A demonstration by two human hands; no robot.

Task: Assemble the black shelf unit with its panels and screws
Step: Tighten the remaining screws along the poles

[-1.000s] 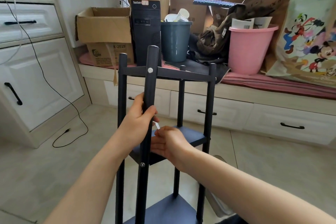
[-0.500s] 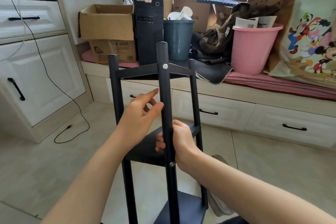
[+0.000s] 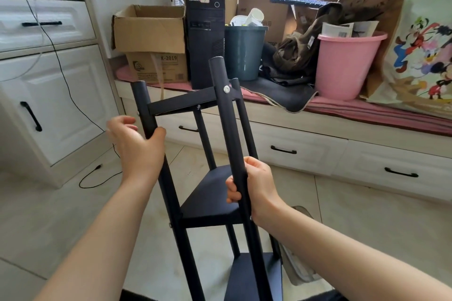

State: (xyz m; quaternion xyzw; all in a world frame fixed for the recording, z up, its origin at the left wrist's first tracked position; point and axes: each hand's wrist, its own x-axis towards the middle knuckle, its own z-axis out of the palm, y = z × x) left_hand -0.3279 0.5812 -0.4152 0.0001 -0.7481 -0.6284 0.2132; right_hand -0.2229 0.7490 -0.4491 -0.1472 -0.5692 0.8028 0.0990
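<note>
The shelf (image 3: pixel 210 193) stands upright on the tiled floor (image 3: pixel 342 222), directly in front of the person and before the window bench (image 3: pixel 342 115). It has four round black posts and three black panels: a top panel near the post tips, a middle panel and a bottom panel.

The right hand (image 3: pixel 254 183) grips the near post (image 3: pixel 227 117) just above the middle panel, fingers curled around it and the thumb on its left side. A silver screw (image 3: pixel 226 89) sits in this post at the level of the top panel.

The left hand (image 3: pixel 137 144) is at the left post (image 3: pixel 146 110), below the top panel. The thumb touches the post; the fingers are spread and only loosely bent, left of the post, not closed around it.

Smaller screw heads show on the top panel's underside edge and on the left post at the middle panel.

On the bench behind the shelf stand cardboard boxes (image 3: pixel 149 29), a black computer tower (image 3: pixel 205 39), a dark bin (image 3: pixel 244 51) and a pink bucket (image 3: pixel 347 63). A white cabinet (image 3: pixel 49 80) stands at left, with a black cable (image 3: pixel 63 76) hanging across it to the floor.
</note>
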